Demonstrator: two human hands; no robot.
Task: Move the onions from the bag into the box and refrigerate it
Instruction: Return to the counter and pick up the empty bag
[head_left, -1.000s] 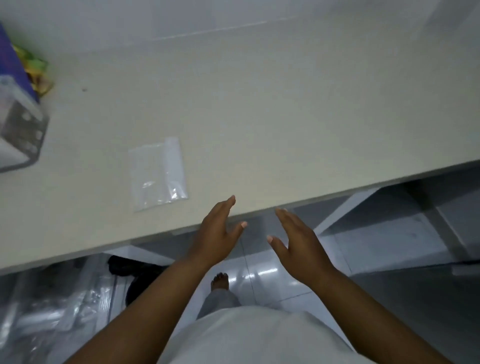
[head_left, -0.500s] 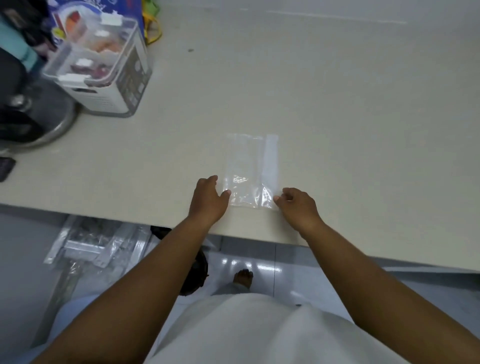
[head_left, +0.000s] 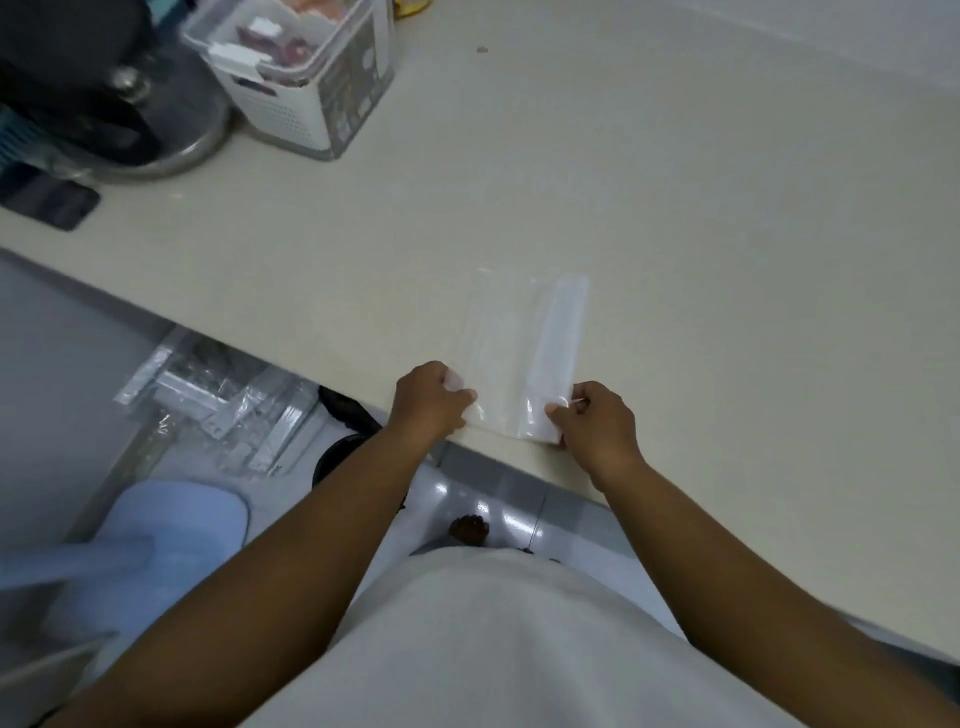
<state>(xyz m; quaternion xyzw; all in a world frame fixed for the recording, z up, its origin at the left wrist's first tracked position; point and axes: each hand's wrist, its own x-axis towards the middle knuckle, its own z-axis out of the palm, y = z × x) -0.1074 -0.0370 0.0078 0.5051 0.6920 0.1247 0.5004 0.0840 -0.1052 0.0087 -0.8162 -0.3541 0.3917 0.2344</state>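
A flat clear plastic bag lies on the cream countertop, its near end at the front edge. My left hand pinches the bag's near left corner. The near right corner is pinched by my right hand. The bag looks empty and flat. At the back left stands a white storage box with a clear clip lid, and reddish onions show inside it.
A dark object on a round metal base stands left of the box. A dark phone lies near the counter's left edge. Clear plastic packaging sits on the floor below, next to a pale blue stool.
My hands went from hovering off the counter's edge to the bag and took hold of its near corners. The view swung left, bringing the box into sight.
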